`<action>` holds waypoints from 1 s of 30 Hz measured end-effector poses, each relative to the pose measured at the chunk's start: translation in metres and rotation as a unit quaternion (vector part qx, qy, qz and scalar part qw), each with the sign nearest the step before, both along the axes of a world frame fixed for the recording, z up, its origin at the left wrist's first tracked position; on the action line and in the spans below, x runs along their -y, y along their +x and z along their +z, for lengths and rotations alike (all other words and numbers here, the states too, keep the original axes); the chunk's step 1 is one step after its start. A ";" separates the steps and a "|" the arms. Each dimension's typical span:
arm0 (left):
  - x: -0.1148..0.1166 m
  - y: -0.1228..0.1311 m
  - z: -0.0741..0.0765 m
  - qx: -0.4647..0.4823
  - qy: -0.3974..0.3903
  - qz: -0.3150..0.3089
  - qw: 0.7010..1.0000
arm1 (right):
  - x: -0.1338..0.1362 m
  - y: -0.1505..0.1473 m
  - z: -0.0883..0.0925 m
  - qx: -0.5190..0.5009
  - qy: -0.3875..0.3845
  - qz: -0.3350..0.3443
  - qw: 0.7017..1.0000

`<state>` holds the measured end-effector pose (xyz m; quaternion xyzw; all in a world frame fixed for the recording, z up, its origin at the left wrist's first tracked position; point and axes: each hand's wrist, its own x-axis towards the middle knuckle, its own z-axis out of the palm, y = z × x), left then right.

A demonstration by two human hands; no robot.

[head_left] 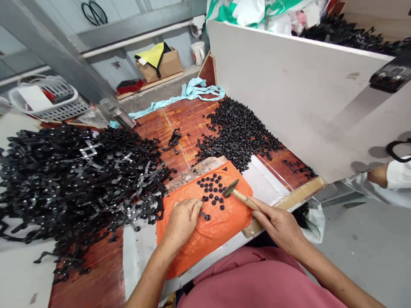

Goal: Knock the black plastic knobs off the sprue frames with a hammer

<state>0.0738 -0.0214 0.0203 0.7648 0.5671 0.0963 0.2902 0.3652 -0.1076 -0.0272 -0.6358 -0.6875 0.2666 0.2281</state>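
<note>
My right hand (279, 224) is closed round the pale wooden handle of a small hammer (243, 198). The hammer's dark head hangs above the right edge of a group of small black round caps (213, 189). These caps lie in loose rows on an orange cover (198, 246) spread over a slab. My left hand (184, 219) rests on the cover, left of the caps, its fingers pressed together on a small black bar with a round end (205, 215). The rest of that bar is hidden by the fingers.
A tall heap of black jointed linkages (73, 182) lies left, and a pile of small black pieces (239, 128) lies behind the slab. A grey panel (292, 87) walls off the right side. Another person's white sleeve (409, 175) shows at far right. A steel flask (116, 113) stands behind.
</note>
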 end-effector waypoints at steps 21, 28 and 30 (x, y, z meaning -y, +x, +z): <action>-0.008 0.000 0.001 -0.027 0.005 -0.031 0.999 | -0.011 0.000 0.011 -0.035 0.001 0.025 0.999; -0.008 -0.001 0.004 -0.083 0.040 -0.054 0.994 | -0.011 0.000 0.012 -0.033 0.010 0.026 0.999; -0.008 -0.001 0.006 -0.093 0.031 -0.055 0.994 | -0.011 0.001 0.013 -0.030 0.013 0.027 0.999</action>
